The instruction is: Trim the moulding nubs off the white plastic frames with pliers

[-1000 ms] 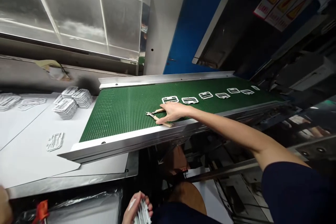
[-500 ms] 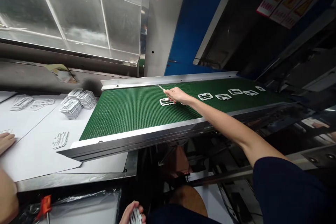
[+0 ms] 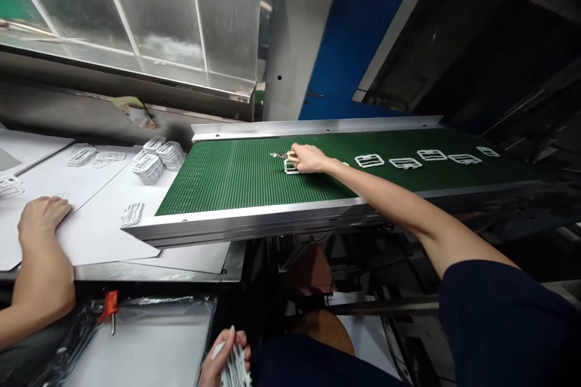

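Over the green belt [image 3: 218,175], my right hand [image 3: 311,158] is closed around a small tool with pale handles and a pointed metal tip [image 3: 276,155]. Its tip points left. Just beneath those fingers lies a flat white plastic frame [image 3: 290,167], partly covered by the hand; I cannot tell whether they touch. At the bottom of the view my left hand [image 3: 222,357] grips a bundle of white plastic frames [image 3: 236,366], its lower part cut off by the picture edge. More slotted white frames [image 3: 369,161] lie spaced along the belt to the right.
Metal side rails [image 3: 254,217] edge the conveyor. Stacked white frames [image 3: 149,168] stand on a white-covered table [image 3: 97,205] at the left, where another person's hand [image 3: 43,214] rests. Below are an orange-handled tool [image 3: 110,307] and a plastic-lined container [image 3: 145,338]. A round stool [image 3: 324,329] stands underneath.
The camera view has shifted, bringing more of the other person's arm into sight. My right hand's tool now points more level to the left. My left hand still holds its bundle.
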A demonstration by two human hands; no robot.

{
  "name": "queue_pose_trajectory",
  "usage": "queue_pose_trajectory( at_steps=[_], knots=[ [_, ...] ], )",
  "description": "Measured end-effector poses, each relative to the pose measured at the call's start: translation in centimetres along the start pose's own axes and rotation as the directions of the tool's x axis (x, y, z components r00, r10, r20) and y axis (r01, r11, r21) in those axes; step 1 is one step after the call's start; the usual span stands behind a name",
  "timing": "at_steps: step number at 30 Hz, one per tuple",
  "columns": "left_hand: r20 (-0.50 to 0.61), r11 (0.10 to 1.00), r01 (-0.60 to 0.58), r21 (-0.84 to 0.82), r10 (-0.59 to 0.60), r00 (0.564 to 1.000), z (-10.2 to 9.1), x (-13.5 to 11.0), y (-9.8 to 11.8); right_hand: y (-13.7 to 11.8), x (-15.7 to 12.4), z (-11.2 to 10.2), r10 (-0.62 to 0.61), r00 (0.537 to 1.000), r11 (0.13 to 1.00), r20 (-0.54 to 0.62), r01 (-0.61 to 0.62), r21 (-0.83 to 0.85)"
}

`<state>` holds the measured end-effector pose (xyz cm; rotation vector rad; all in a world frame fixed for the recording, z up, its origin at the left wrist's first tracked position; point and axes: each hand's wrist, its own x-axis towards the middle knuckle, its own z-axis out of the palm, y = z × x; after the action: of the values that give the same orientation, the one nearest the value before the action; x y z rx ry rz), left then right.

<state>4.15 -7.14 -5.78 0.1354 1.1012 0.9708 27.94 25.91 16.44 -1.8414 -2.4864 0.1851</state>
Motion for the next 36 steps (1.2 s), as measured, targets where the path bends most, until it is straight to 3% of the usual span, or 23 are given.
queue_pose_trajectory(
  at_steps=[2,4,5,7,9,11,14,18,21,27,36],
  knots=[
    [-0.023,1.0,-0.011,-0.013,0.011,1.0,0.4,-0.6,0.8,-0.6,-0.3,-1.3,-0.003,1.0,1.0,-0.023,0.004,0.03],
    [-0.033,1.0,-0.018,0.005,0.018,0.999,1.0,-1.5,1.9,-2.1,-1.6,-2.6,-0.027,0.998,0.976,-0.06,0.039,0.216],
    [-0.028,0.999,-0.028,0.025,0.029,0.999,1.4,-2.1,2.6,-3.4,-2.8,-3.0,-0.056,0.996,0.928,-0.074,0.079,0.363],
    [0.008,0.993,-0.092,0.071,0.091,0.996,2.4,-3.4,4.2,-6.5,-6.4,-2.7,-0.16,0.985,0.732,-0.07,0.166,0.661],
    [0.079,0.97,-0.225,0.091,0.218,0.973,3.2,-4.9,5.6,-9.9,-10.8,-0.7,-0.288,0.957,0.585,-0.028,0.2,0.786],
    [0.159,0.943,-0.308,0.126,0.287,0.945,3.7,-6.1,6.6,-12.7,-15.1,2.7,-0.351,0.933,0.502,0.078,0.117,0.857],
    [0.077,0.92,-0.321,0.225,0.312,0.947,3.9,-6.8,6.7,-14.9,-19.1,8.5,-0.319,0.92,0.434,0.229,-0.073,0.898],
    [-0.078,0.94,-0.256,0.227,0.279,0.957,3.3,-6.3,5.3,-14.3,-20.1,14.4,-0.263,0.901,0.316,0.344,-0.257,0.913],
    [-0.101,0.957,-0.208,0.204,0.232,0.967,2.7,-5.8,4.4,-12.7,-20.3,16.4,-0.214,0.912,0.299,0.351,-0.281,0.912],
    [-0.115,0.972,-0.13,0.198,0.154,0.981,2.2,-5.4,4.1,-10.7,-22.0,17.2,-0.212,0.902,0.247,0.375,-0.322,0.914],
    [-0.107,0.978,-0.108,0.178,0.129,0.986,2.1,-5.3,3.7,-11.1,-22.2,17.1,-0.225,0.888,0.174,0.4,-0.367,0.914]
  ],
)
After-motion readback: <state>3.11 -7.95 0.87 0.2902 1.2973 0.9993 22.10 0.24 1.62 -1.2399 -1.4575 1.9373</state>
